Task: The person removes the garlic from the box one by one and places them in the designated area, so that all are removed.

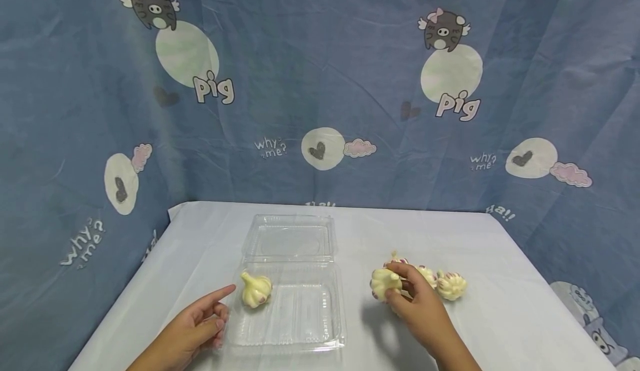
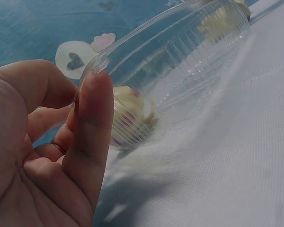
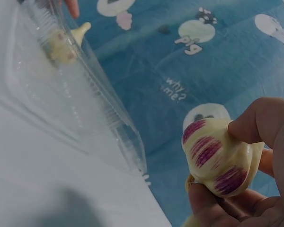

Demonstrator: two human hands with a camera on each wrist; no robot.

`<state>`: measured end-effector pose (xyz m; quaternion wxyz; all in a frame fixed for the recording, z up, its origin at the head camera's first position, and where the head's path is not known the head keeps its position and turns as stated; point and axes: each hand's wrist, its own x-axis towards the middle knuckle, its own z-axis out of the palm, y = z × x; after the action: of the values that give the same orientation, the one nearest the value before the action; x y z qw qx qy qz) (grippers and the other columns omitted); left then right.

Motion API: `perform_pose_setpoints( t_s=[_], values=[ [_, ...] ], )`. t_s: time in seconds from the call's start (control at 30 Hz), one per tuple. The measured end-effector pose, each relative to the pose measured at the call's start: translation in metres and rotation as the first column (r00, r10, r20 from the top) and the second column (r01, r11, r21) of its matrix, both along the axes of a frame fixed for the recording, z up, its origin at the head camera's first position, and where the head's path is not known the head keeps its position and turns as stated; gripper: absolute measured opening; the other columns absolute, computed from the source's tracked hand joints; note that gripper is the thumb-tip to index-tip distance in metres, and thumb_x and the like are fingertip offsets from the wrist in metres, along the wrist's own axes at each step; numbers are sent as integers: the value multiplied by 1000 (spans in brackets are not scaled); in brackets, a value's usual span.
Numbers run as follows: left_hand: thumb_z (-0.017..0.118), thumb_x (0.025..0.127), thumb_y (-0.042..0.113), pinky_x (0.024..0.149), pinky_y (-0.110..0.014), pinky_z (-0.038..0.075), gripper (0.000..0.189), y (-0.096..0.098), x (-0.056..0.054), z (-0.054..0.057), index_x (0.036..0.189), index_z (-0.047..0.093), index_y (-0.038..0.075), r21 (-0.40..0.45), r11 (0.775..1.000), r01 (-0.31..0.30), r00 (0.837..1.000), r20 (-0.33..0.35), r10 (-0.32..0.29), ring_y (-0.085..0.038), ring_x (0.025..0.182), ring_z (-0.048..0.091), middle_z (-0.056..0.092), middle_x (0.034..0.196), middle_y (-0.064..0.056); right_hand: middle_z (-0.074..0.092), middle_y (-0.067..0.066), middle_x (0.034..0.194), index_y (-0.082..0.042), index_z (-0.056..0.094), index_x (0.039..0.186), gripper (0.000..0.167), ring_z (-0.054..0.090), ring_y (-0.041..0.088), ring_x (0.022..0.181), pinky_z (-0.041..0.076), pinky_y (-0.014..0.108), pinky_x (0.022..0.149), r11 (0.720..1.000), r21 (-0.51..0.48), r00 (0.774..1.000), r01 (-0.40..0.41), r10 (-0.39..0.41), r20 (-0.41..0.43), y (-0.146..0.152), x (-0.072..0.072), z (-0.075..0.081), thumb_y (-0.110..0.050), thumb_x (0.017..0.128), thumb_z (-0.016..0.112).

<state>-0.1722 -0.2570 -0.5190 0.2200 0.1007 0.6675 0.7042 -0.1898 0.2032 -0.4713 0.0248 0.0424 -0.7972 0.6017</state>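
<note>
My right hand (image 1: 417,304) holds a cream garlic bulb (image 1: 384,284) with purple streaks, raised above the table right of a clear plastic box (image 1: 287,344). In the right wrist view, thumb and fingers grip the bulb (image 3: 217,158) from its sides. Another garlic bulb (image 1: 256,289) sits at the left side of the box, its stem pointing up and left. Beside that wall is my left hand (image 1: 192,326), index finger stretched to the rim and the other fingers loosely bent. In the left wrist view, a fingertip (image 2: 98,82) overlaps the rim.
The box's hinged lid (image 1: 290,240) lies folded back, away from me. More garlic bulbs (image 1: 451,285) lie grouped on the white table (image 1: 505,326) behind my right hand, partly hidden. A blue patterned cloth (image 1: 320,82) hangs behind and along the sides.
</note>
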Motion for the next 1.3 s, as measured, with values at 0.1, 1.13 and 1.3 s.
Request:
perform_pose_setpoints(
  t_s=[0.1,1.13,1.3],
  values=[
    [56,108,11,75,-27,59,80,0,0,-1,165,3,-5,-4,1000,3,1000,0,-3,-8,82,55,49,109,0,51,8,154,-19,62,139,48,62,24,127,60,25,85,1000,-26,1000,4,-4,2,5,3,2,-4,95,73],
    [56,108,13,75,-27,59,78,1,1,0,165,6,-4,-14,1000,5,1000,-12,-5,-9,81,57,50,109,0,58,16,147,-14,53,149,48,61,29,128,57,35,92,943,274,964,190,-233,131,69,4,-4,-25,104,63],
    [56,108,12,76,-27,59,78,0,0,1,165,5,-4,-18,1000,3,1000,-10,-4,-8,82,56,50,109,0,60,21,143,-9,52,150,54,64,36,124,58,40,89,907,383,960,173,-242,139,74,1,-7,-29,102,66]
  ],
)
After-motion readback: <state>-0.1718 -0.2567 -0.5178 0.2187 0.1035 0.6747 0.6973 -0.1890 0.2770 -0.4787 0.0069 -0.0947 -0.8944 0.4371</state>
